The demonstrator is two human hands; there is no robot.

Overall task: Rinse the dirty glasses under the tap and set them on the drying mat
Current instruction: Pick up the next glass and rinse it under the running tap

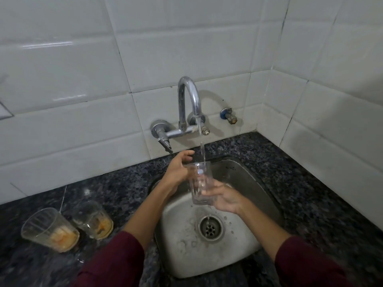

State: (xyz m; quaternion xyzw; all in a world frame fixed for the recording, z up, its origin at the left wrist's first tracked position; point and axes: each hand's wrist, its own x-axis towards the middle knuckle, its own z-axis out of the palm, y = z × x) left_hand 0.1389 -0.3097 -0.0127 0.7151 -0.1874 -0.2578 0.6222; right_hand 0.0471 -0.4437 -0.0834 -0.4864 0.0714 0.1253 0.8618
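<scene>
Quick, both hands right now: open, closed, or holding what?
Left hand: grips the glass near its rim, under the running tap.
Right hand: holds the same glass near its base.

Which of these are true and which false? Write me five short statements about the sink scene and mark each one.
1. Water runs from the tap into the clear glass. True.
2. The clear glass rests on the sink floor. False: both hands hold it up, above the drain.
3. Two dirty glasses stand on the counter left of the sink. True.
4. The dirty glasses hold green residue. False: it is orange.
5. The right hand grips the tap handle. False: it holds the glass's lower part; the left hand holds it near the rim.
</scene>
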